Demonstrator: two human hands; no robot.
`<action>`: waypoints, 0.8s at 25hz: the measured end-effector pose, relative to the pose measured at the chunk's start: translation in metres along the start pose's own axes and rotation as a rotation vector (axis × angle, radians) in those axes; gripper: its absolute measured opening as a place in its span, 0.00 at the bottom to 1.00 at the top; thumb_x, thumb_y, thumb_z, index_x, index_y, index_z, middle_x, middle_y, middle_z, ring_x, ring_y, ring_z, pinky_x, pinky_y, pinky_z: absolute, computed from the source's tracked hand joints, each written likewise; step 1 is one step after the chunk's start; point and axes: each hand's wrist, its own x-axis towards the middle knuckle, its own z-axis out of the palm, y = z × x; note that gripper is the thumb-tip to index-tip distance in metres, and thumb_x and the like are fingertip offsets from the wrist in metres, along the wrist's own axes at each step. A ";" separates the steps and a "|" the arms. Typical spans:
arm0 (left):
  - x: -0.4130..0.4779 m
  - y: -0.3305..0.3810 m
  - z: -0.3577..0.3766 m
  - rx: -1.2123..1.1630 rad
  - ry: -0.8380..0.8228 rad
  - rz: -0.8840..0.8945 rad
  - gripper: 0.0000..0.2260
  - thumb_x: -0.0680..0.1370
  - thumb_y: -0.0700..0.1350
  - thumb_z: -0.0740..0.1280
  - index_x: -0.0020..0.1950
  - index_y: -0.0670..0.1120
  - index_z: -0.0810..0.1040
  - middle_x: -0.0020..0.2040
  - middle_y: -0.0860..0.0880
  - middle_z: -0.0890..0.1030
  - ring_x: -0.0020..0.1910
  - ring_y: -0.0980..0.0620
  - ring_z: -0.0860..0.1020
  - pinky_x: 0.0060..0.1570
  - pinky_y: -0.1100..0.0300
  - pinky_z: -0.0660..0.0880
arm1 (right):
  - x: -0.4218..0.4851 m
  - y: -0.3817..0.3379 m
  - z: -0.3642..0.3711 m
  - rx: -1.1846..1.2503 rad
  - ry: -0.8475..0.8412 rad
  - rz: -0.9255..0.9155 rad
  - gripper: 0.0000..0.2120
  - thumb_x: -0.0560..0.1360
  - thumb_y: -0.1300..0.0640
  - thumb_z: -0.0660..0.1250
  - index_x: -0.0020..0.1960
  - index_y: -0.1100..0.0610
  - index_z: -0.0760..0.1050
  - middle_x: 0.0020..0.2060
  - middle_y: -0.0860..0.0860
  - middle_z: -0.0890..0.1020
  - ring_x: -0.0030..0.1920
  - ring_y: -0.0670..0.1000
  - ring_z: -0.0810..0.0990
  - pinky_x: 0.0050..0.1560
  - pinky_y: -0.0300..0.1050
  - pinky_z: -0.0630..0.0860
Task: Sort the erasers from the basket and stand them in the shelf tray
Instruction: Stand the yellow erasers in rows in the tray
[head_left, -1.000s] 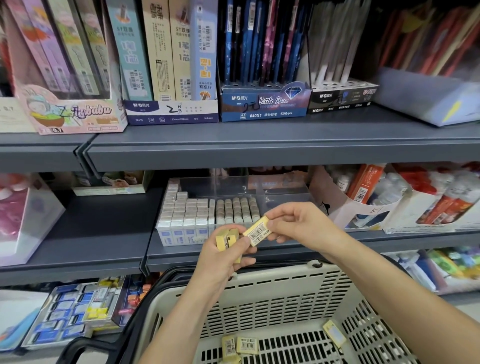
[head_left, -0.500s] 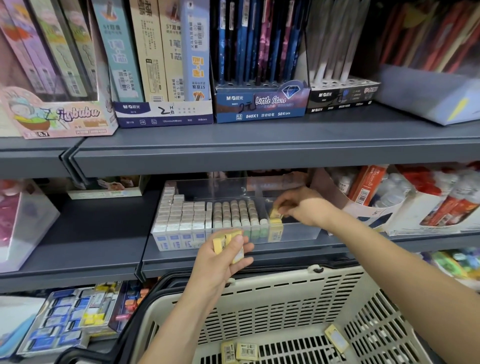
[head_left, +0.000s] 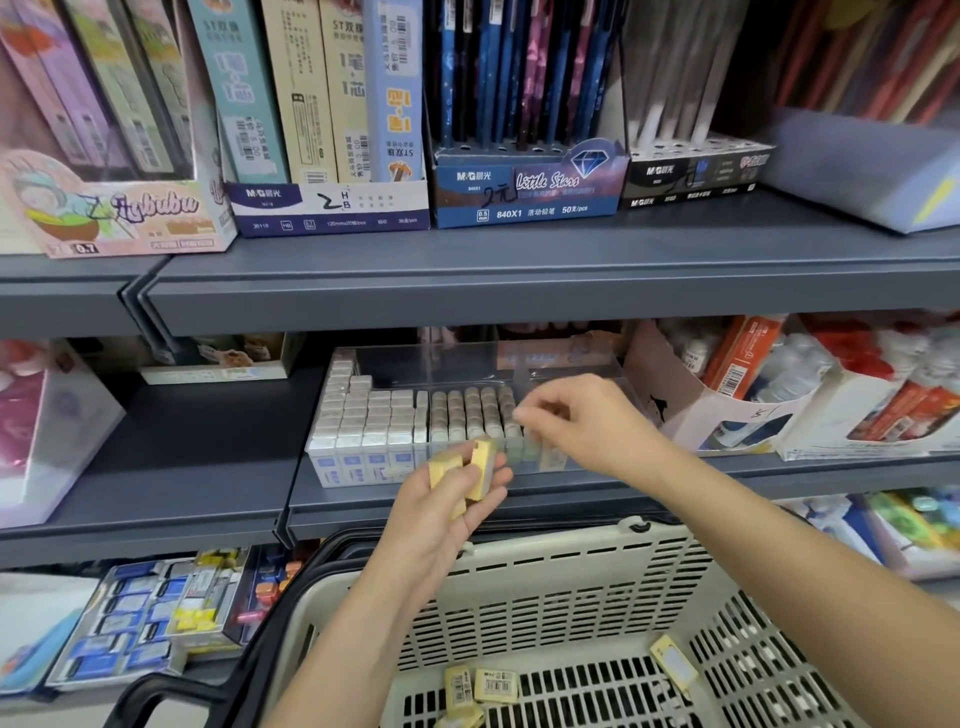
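My left hand (head_left: 441, 514) grips a small bunch of yellow erasers (head_left: 467, 470) just in front of the clear shelf tray (head_left: 566, 364). My right hand (head_left: 582, 423) hovers over the tray's right front part with loosely curled fingers and nothing visible in them. Inside the tray, rows of white and grey erasers (head_left: 395, 415) stand upright on the left and middle. A yellow eraser (head_left: 549, 457) stands at the front of the right-hand section. Several more yellow erasers (head_left: 483, 686) lie on the floor of the cream basket (head_left: 571, 587) below my arms.
The tray sits on a grey shelf (head_left: 197, 452) with a cardboard box of glue bottles (head_left: 727, 410) at its right. The shelf above carries pencil-lead display boxes (head_left: 524, 187). A lower shelf at left holds packed erasers (head_left: 145, 618). The basket's black handle (head_left: 171, 696) lies at front left.
My right hand carried one yellow eraser from my left hand into the tray, let it go there, and has now drawn back a little to the left without it.
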 end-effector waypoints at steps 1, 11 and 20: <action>-0.001 -0.001 0.001 0.094 -0.004 0.034 0.12 0.76 0.33 0.65 0.57 0.44 0.77 0.54 0.41 0.82 0.54 0.46 0.81 0.50 0.58 0.79 | -0.006 -0.009 0.003 0.072 -0.044 0.014 0.13 0.75 0.45 0.63 0.40 0.52 0.81 0.31 0.44 0.82 0.31 0.39 0.78 0.38 0.36 0.74; -0.009 0.002 0.010 0.231 -0.020 0.095 0.10 0.75 0.33 0.66 0.51 0.44 0.80 0.48 0.45 0.84 0.49 0.50 0.82 0.45 0.62 0.79 | -0.018 -0.006 -0.002 0.433 -0.303 0.250 0.06 0.76 0.58 0.66 0.50 0.58 0.80 0.38 0.52 0.84 0.35 0.44 0.81 0.31 0.33 0.74; -0.012 0.003 0.012 0.198 -0.086 -0.014 0.07 0.79 0.40 0.61 0.53 0.40 0.77 0.42 0.43 0.85 0.34 0.50 0.83 0.30 0.63 0.79 | -0.026 -0.003 -0.010 0.265 -0.271 -0.095 0.11 0.72 0.63 0.70 0.51 0.51 0.79 0.42 0.45 0.79 0.43 0.42 0.77 0.48 0.33 0.73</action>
